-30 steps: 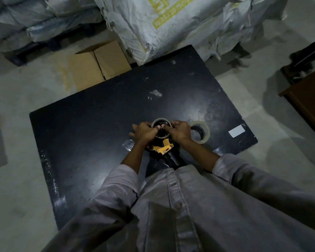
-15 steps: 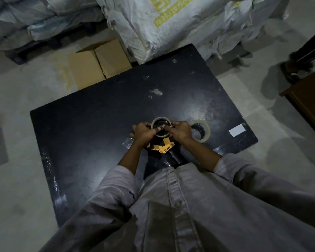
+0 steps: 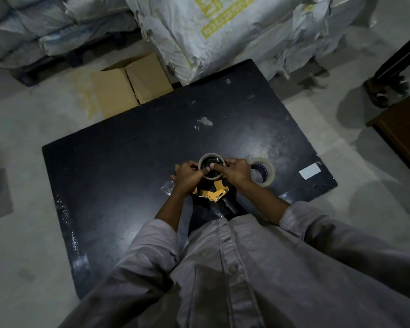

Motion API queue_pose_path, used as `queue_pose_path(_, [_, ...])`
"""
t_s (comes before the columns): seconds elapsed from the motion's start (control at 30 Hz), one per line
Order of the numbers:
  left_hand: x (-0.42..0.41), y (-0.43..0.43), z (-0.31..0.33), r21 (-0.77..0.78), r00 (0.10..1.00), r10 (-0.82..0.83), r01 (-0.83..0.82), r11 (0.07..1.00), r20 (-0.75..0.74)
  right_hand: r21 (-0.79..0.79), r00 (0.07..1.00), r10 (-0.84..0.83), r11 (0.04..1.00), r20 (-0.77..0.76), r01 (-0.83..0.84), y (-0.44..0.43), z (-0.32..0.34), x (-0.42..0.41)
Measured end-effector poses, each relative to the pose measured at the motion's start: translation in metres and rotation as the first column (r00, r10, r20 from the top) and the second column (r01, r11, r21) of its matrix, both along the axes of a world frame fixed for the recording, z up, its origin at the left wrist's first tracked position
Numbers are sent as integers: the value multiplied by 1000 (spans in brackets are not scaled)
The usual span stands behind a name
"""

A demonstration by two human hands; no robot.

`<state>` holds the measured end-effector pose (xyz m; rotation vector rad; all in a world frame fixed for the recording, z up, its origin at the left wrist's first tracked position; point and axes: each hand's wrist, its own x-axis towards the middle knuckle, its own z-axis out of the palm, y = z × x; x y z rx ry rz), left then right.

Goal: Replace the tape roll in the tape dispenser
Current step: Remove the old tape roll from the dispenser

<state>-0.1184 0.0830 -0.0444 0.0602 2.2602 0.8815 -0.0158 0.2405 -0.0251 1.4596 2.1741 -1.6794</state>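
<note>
A yellow and black tape dispenser (image 3: 213, 194) lies on the black table (image 3: 118, 166) close to my body, its dark handle pointing toward me. A thin, nearly empty tape ring (image 3: 210, 156) sits on the dispenser's wheel. My left hand (image 3: 188, 176) grips the ring's left side and my right hand (image 3: 234, 170) grips its right side, thumbs pressed on the near rim. A fuller clear tape roll (image 3: 266, 172) lies flat on the table just right of my right hand.
A white label (image 3: 309, 171) lies near the table's right edge. Strips of clear tape (image 3: 166, 185) stick to the table by my left wrist. A cardboard box (image 3: 130, 85) and large white sacks (image 3: 223, 31) stand beyond the table. A wooden cabinet (image 3: 402, 129) is at right.
Both hands stay on the thin ring atop the dispenser, with only slight shifts of the fingers. The spare roll has not moved.
</note>
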Motion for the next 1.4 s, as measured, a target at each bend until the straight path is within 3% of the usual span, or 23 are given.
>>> queue_pose_path(0.07, [-12,-3,-34,46,998,-1,-1,999,61,7,999,43,999,-6,-43,2,1,0])
queue_pose_path(0.13, [-22,-7,-42,90,991,21,-34,995,132,-100,992,126,987,-28,-128,7,3,2])
queue_pose_path(0.2, [-21,-8,-2,167,969,21,-63,984,247,-130,968,242,960,-71,-250,14,5,6])
queue_pose_path(0.23, [-15,-8,28,202,964,-14,-42,978,267,-40,941,333,941,-66,-336,17,3,6])
queue_pose_path(0.33, [-18,-20,42,217,951,-212,163,962,226,249,787,612,752,78,-610,13,9,1])
queue_pose_path(0.4, [-20,-25,36,188,908,-364,328,926,207,329,699,697,630,159,-703,4,19,-10])
queue_pose_path(0.47, [-16,-23,37,78,851,-517,512,856,89,368,652,731,560,201,-742,2,23,-20])
queue_pose_path(0.57, [-5,-22,33,-30,802,-580,583,812,-140,359,679,700,590,219,-723,12,24,-23])
queue_pose_path(0.67, [-14,-33,-6,12,798,-572,585,811,-187,403,674,711,567,200,-718,18,31,-17])
queue_pose_path(0.83, [-23,-33,-7,-107,730,-668,660,744,-145,423,590,783,476,195,-771,30,42,-18])
queue_pose_path(1.13, [-23,-24,25,-158,672,-738,723,673,-69,329,548,825,485,135,-811,50,39,-13])
queue_pose_path(1.2, [-26,-20,21,-176,670,-742,729,662,-11,281,595,800,557,72,-782,50,37,-9])
queue_pose_path(1.27, [-32,-10,17,-171,696,-715,714,679,69,145,700,713,698,-43,-702,49,35,-1])
queue_pose_path(1.33, [-38,1,24,-108,764,-634,645,756,125,-86,824,552,821,-130,-564,46,30,10])
queue_pose_path(1.4, [-40,9,39,24,810,-568,571,821,146,-217,890,429,865,-153,-453,44,22,15])
